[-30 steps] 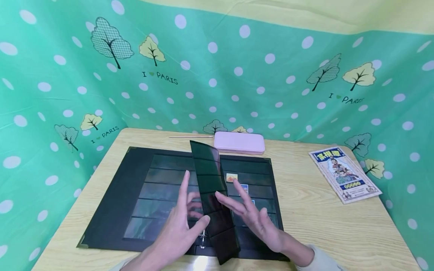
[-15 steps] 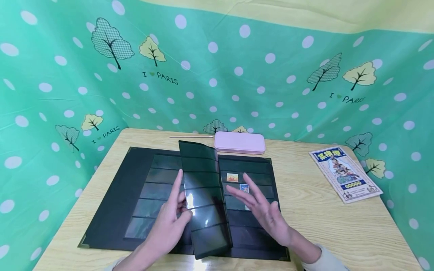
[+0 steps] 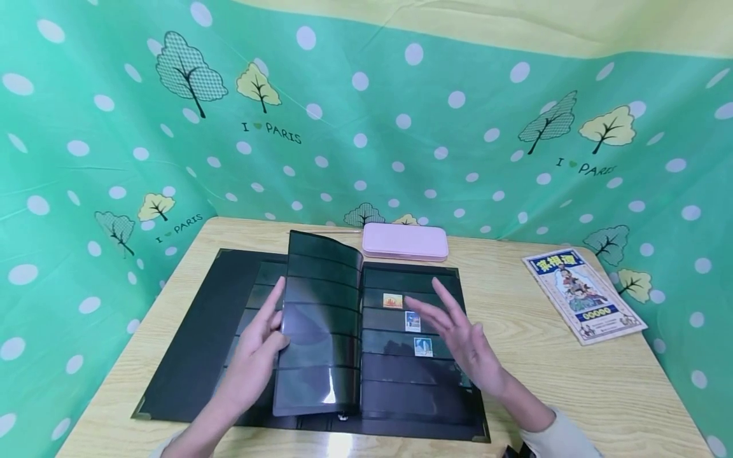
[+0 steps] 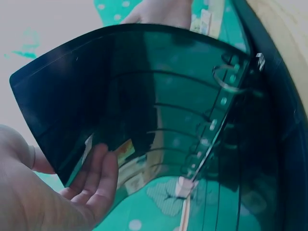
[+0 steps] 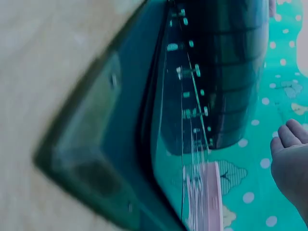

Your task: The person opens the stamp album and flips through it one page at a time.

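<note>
A black stamp album [image 3: 189, 337] lies spread on the table, its rings showing along the spine in the left wrist view. My left hand [image 3: 249, 356] pinches the outer edge of a raised, bowed black page [image 3: 323, 305]; thumb and fingers are on opposite faces of it. Over the right side of the album hovers my right hand [image 3: 472, 346], fingers spread and holding nothing. Below it on the right page are an orange stamp [image 3: 392, 301], a blue stamp [image 3: 412, 321] and a blue-green stamp [image 3: 423, 346]. The right hand hides part of that page.
Behind the album lie a pink case [image 3: 404, 242] and a thin stick [image 3: 323, 230]. A printed booklet [image 3: 584, 296] rests at the right of the wooden table [image 3: 532, 362]. Green patterned cloth [image 3: 366, 95] surrounds the table. Something black [image 3: 518, 451] shows by the right sleeve.
The page has swung left from near upright, with my left hand moving left to its edge. The right hand has shifted right, uncovering more stamps.
</note>
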{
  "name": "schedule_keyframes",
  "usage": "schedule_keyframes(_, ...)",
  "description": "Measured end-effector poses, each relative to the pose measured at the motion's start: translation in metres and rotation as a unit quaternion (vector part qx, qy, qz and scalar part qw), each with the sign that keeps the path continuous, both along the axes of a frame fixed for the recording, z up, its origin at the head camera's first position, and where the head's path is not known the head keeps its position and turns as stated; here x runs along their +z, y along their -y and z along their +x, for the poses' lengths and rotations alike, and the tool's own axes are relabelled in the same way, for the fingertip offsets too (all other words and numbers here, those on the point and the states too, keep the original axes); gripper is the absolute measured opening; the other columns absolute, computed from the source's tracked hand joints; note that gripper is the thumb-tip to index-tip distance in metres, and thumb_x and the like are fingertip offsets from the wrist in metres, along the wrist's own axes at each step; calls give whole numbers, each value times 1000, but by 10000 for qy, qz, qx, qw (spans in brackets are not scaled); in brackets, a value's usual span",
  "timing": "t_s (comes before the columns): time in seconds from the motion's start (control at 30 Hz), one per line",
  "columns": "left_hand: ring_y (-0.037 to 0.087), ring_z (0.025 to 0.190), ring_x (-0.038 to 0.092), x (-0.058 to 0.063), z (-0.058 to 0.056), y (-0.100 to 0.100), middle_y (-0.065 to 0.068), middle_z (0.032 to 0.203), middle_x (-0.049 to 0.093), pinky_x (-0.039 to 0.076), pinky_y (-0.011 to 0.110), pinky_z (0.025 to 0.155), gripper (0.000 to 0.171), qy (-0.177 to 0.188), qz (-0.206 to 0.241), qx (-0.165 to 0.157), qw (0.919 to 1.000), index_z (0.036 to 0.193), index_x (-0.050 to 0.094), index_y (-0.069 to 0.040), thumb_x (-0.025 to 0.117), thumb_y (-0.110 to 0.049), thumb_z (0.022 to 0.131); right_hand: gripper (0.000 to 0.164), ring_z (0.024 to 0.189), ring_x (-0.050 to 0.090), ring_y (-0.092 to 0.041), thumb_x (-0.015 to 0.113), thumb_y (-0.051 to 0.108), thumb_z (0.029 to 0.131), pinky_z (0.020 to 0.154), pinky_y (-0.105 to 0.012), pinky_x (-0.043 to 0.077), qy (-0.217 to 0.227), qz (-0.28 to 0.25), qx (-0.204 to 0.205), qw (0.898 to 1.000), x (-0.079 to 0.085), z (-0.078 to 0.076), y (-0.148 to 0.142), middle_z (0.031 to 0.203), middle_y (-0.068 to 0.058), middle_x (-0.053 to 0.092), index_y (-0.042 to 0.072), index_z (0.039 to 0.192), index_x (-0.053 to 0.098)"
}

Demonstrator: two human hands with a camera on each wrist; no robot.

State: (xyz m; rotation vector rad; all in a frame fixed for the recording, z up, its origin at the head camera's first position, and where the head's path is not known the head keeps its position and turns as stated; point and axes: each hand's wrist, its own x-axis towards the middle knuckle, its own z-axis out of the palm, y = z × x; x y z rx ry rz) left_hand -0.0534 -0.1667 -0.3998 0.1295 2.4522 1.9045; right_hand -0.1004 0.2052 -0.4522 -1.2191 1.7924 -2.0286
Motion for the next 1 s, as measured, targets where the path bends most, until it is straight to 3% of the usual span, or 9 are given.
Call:
schedule_keyframes(0.13, 23, 77, 46, 2, -2, 13, 23, 127, 63, 42, 31, 86, 84, 166, -295, 6, 9994, 180, 19, -26, 43, 5, 106, 71, 166, 32, -23, -7, 46, 117, 131, -26, 24, 19, 164, -280, 9995, -2, -6, -8, 176, -23, 37, 7, 177, -13)
schedule_keyframes(0.2, 35, 112, 65, 2, -4, 19, 23, 170, 41, 44, 30, 99, 83, 189, -405, -9, 9990, 179, 20, -27, 42, 4, 107, 70, 166, 33, -22, -8, 45, 117, 130, -24, 24, 64, 296, -433, 9986, -4, -8, -12, 176, -23, 38, 11, 178, -10)
schedule_keyframes(0.3, 46, 153, 47, 1, -7, 27, 19, 179, 31, 41, 46, 120, 80, 320, -397, -24, 9987, 179, 20, -28, 41, 2, 108, 69, 165, 35, -21, -8, 44, 117, 130, -24, 26, 117, 458, -600, 9971, -7, -12, -18, 175, -25, 38, 14, 179, -9)
schedule_keyframes(0.33, 46, 163, 30, 0, -8, 29, 10, 185, 12, 33, 51, 126, 79, 343, -401, -32, 9986, 179, 20, -26, 41, 2, 108, 68, 165, 36, -20, -8, 44, 117, 130, -24, 26, 135, 525, -657, 9964, -9, -13, -19, 174, -26, 38, 15, 179, -8)
schedule_keyframes(0.4, 45, 166, 22, -3, -9, 33, 10, 186, 11, 27, 51, 130, 78, 421, -401, -16, 9983, 180, 20, -24, 40, 2, 108, 66, 164, 37, -17, -6, 41, 118, 128, -22, 27, 184, 725, -811, 9939, -11, -16, -22, 174, -28, 39, 15, 179, -6)
schedule_keyframes(0.53, 49, 164, 24, -10, -10, 39, 16, 185, 13, 29, 11, 116, 76, 262, -503, -21, 9984, 179, 21, -15, 41, 4, 109, 60, 161, 40, -15, 8, 34, 123, 126, -20, 28, 379, 1437, -1363, 9795, -16, -22, -28, 173, -23, 43, 18, 181, 3)
schedule_keyframes(0.6, 52, 162, 27, -13, -11, 39, 17, 184, 15, 28, 2, 106, 74, 115, -594, -13, 9982, 178, 23, -13, 41, 5, 109, 59, 162, 40, -25, 18, 26, 123, 130, -33, 29, 540, 1761, -1621, 9694, -19, -25, -33, 172, -21, 45, 18, 181, 8)
schedule_keyframes(0.77, 53, 158, 35, -17, -10, 39, 15, 183, 21, 29, 4, 106, 73, -79, -792, 150, 9967, 178, 28, -19, 42, 5, 110, 67, 163, 26, -54, 42, 11, 119, 125, -80, 19, 1007, 2133, -1955, 9519, -31, -34, -45, 173, -22, 42, 16, 180, 15)
schedule_keyframes(1.0, 49, 155, 41, -20, -8, 37, 18, 180, 29, 32, 7, 108, 73, -275, -989, 424, 9938, 176, 34, -23, 45, 5, 109, 89, 166, 21, -49, 76, 22, 108, 126, -80, 15, 374, 3295, -2403, 9123, -47, -44, -57, 173, -17, 44, 16, 179, 22)
